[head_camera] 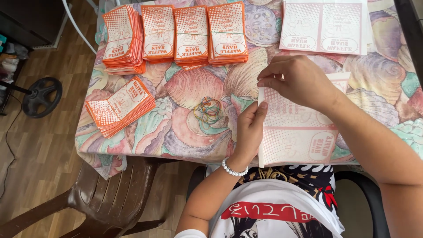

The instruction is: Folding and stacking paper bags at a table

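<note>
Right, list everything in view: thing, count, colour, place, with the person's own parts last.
Stacks of folded paper sleeves: four, orange and white, in a row at the table's far edge.
Loose stack of sleeves: one, orange and white, fanned near the table's left edge.
Flat printed sheets: one pile, pale pink and white, far right.
Sheet pile under the hands: one, pale pink and white, near edge.
Rubber bands: a small heap, mixed colours, mid-table.
Tablecloth: one, seashell pattern.
Plastic chair: one, brown, lower left.
Fan base: one, black, on the floor at left.
Bead bracelet: one, white, left wrist.
Left hand: holds the sheet's left edge.
Right hand: fingers pinch its top corner.
</note>
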